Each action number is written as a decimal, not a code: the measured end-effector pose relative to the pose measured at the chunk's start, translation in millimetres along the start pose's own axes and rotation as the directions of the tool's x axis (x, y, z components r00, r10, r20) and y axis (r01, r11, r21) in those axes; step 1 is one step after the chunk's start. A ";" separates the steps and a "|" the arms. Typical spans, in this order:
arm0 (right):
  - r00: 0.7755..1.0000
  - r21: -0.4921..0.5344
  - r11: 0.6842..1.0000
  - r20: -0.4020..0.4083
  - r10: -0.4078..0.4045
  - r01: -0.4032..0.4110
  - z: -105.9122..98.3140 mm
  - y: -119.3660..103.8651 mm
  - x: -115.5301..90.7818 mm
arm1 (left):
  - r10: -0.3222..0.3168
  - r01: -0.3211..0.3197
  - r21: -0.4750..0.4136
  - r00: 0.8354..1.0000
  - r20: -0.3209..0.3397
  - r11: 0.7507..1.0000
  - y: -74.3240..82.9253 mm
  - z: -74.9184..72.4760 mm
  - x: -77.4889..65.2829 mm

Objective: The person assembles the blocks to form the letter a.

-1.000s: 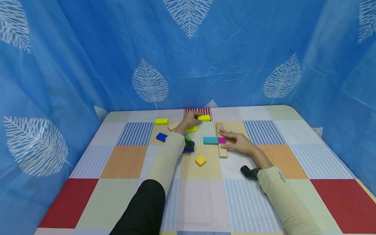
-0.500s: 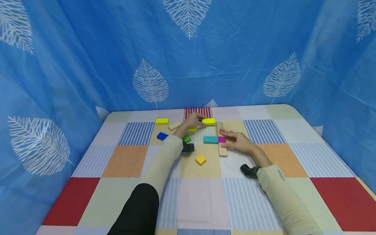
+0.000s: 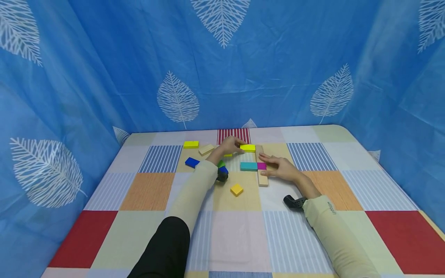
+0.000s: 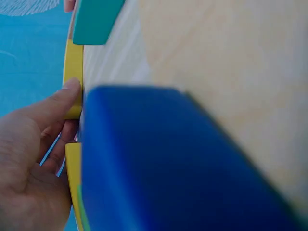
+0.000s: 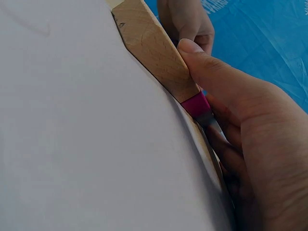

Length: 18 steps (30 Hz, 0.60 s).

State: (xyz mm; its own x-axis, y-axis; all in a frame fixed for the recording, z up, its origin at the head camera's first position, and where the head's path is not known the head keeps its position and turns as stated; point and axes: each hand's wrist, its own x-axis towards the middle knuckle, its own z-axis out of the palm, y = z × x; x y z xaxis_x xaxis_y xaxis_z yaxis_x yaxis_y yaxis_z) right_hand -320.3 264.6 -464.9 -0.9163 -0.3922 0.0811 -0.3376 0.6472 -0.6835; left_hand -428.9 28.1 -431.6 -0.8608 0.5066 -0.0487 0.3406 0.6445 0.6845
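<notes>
My left hand [image 3: 229, 146] pinches a yellow block [image 3: 248, 148] at the back, its right end close against the far wooden block [image 3: 259, 151]. In the left wrist view the thumb [image 4: 72, 86] lies on this block's side. My right hand [image 3: 283, 168] rests at the wooden blocks, fingers extended and touching the far one, with the thumb [image 5: 192, 46] on the near wooden block [image 5: 156, 48]. Between the two wooden blocks sits a magenta block [image 3: 261, 166], partly beside the fingers. A teal block [image 3: 248, 166] extends left from it.
An orange-yellow square block [image 3: 236, 189] lies in front. To the left are a yellow block [image 3: 191, 144], a wooden block [image 3: 206, 150] and a blue block [image 3: 192, 162]. Green [image 3: 221, 164] and blue blocks [image 4: 159, 159] lie partly hidden near my left wrist. Blue leaf-patterned curtains [image 3: 271, 77] surround the table.
My left hand has carried the yellow block rightward and then toward me, bringing it to the far wooden block. My right hand has stayed in place.
</notes>
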 end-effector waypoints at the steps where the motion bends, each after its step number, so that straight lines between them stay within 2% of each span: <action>1: 1.000 0.001 1.000 -0.001 -0.002 0.002 -0.1 0.3 0.1 | -0.001 0.001 0.003 1.000 0.003 1.000 0.1 -0.2 -0.3; 18: 1.000 0.010 1.000 0.006 -0.003 0.003 -0.8 0.1 -0.1 | -0.014 0.014 0.004 1.000 0.017 1.000 0.3 0.0 -1.9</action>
State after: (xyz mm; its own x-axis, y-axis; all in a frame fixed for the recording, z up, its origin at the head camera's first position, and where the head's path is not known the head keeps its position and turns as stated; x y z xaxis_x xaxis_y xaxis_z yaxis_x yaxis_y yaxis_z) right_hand -320.4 265.2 -464.4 -0.9141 -0.3978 0.0789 -0.3380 0.6399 -0.6901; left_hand -427.2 27.3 -431.2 -0.8590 0.5071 -0.0707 0.3299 0.6537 0.6811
